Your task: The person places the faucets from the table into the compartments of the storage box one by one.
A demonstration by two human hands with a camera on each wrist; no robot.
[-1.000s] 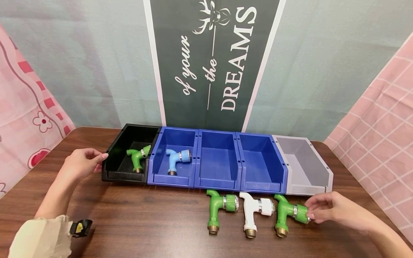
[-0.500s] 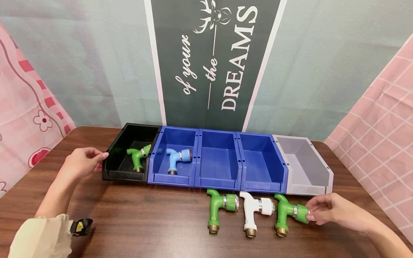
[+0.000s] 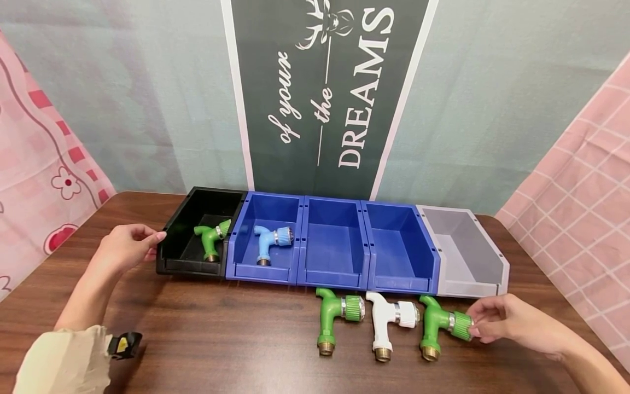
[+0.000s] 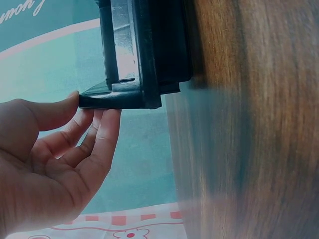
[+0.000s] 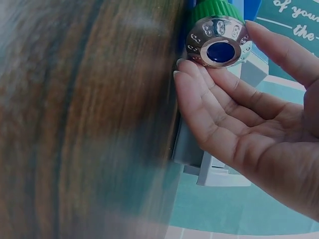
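At the left end of the bin row, my left hand (image 3: 129,249) holds the side edge of the black bin (image 4: 127,97), thumb at the rim and fingertips against the outer wall. A green tap (image 3: 213,241) lies in that bin. My right hand (image 3: 512,323) pinches the knob of the rightmost green tap (image 3: 432,328) on the table. Close up in the right wrist view, thumb and fingers sit on either side of the knob's silver end cap (image 5: 219,45). Left of it lie a white tap (image 3: 381,325) and another green tap (image 3: 326,323).
A blue bin (image 3: 266,273) beside the black one contains a light blue tap (image 3: 266,243). Two more blue bins (image 3: 332,235) and a grey bin (image 3: 455,262) continue the row. A black strap piece (image 3: 125,346) is at the left wrist. Cloth hangs behind the wooden table (image 3: 221,339).
Both hands keep their places on the black bin and the right green tap. The head view has shifted very slightly; the taps and bins stay where they were.
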